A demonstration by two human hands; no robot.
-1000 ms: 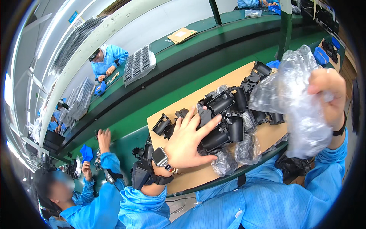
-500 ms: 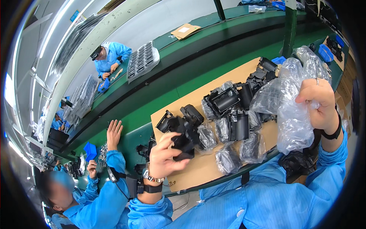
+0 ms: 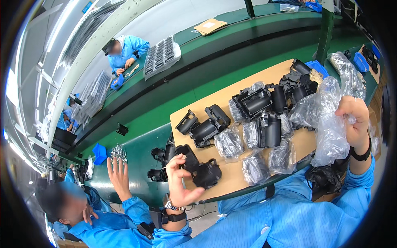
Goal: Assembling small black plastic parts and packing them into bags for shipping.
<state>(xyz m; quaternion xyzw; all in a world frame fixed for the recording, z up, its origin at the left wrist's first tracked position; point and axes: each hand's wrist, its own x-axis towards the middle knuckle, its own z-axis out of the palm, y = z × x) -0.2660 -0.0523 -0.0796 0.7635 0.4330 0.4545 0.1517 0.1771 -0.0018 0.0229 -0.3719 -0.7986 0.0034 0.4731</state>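
Note:
My right hand is closed on the upper part of a crumpled clear plastic bag, which hangs over the right end of the cardboard sheet. My left hand is at the sheet's left edge, thumb and fingers apart, with nothing gripped. Right beside it lies a black plastic housing, and a second black housing sits behind the fingers. More bare black housings rest farther back on the sheet. Several others, such as one wrapped housing, are in clear film.
Black parts sit on the green table to the left, near a co-worker's raised hand. A blue bin and small metal pieces are beyond. One black part lies on the green belt. A green post stands back right.
My left hand has drawn down toward me, and the black housing beside it now lies nearer. The co-worker's hand has pulled back, and a black part now shows on the belt. My right hand keeps the bag.

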